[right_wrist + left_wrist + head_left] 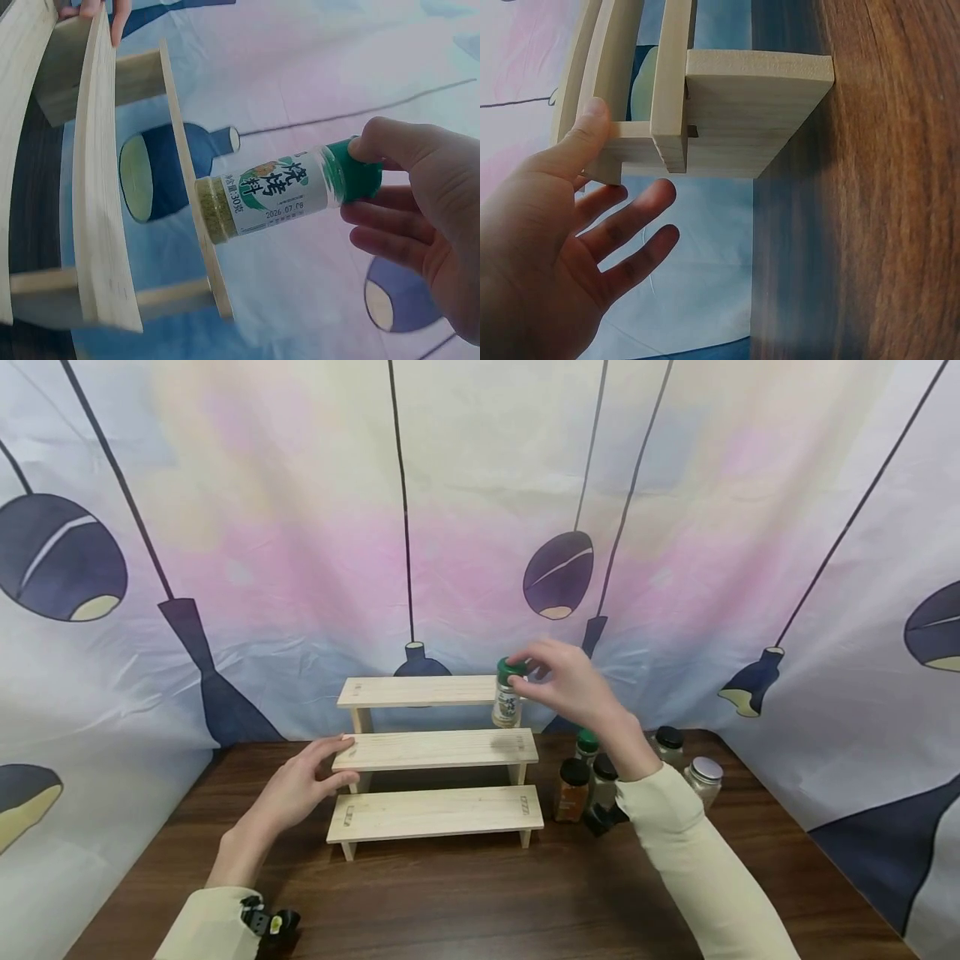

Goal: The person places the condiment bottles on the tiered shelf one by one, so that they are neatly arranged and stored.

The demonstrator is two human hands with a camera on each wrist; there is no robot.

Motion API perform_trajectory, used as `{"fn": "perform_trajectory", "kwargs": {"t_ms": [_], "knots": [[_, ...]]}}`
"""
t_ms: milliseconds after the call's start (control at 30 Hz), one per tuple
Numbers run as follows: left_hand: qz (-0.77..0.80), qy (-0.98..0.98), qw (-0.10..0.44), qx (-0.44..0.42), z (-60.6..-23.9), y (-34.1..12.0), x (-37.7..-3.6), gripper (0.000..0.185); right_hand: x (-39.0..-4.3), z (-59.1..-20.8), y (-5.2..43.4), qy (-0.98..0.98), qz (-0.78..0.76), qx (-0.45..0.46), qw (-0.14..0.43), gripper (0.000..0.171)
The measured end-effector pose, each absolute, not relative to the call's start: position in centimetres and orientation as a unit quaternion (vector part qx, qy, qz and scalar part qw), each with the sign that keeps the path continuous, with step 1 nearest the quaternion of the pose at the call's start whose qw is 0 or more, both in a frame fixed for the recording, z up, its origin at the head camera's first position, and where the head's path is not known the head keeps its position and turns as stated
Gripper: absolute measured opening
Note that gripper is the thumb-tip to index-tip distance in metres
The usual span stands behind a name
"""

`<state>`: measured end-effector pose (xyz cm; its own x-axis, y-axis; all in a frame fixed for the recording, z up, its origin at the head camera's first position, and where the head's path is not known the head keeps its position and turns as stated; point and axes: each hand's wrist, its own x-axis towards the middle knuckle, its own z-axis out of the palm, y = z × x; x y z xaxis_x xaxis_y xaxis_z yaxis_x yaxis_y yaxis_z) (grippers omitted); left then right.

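While relaxed left hand (pixel 300 789) steadies the rack (pixel 435 750), right hand (pixel 570 681) pinches a spice jar (pixel 507 693), seemingly beside clustered jars (pixel 600 781).

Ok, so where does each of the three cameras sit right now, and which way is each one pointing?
Head: worn on the head, looking forward and down at the wooden rack on the table; both hands and sleeves show.
Left wrist: on the left wrist, looking along the left hand at the rack's end; thumb on the wood.
Right wrist: on the right wrist, looking at the right hand pinching the spice jar by its green cap.
Shared: head and right wrist both show the jar at the top shelf.
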<state>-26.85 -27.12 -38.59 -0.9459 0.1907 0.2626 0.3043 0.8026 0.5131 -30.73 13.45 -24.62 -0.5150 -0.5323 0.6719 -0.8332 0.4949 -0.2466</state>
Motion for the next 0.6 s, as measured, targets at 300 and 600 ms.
{"fn": "perform_trajectory", "kwargs": {"t_ms": [300,600], "knots": [[-0.29,-0.942,0.097,-0.134,-38.4,-27.1,-26.8,0.071,-31.9,-23.4,9.5,-0.816,0.26,0.441,0.269,0.018],[-0.275,-0.944,0.113,-0.142,-38.7,-27.2,-26.9,0.071,-32.6,-22.5,6.3,-0.822,0.264,0.441,0.244,0.017]]}}
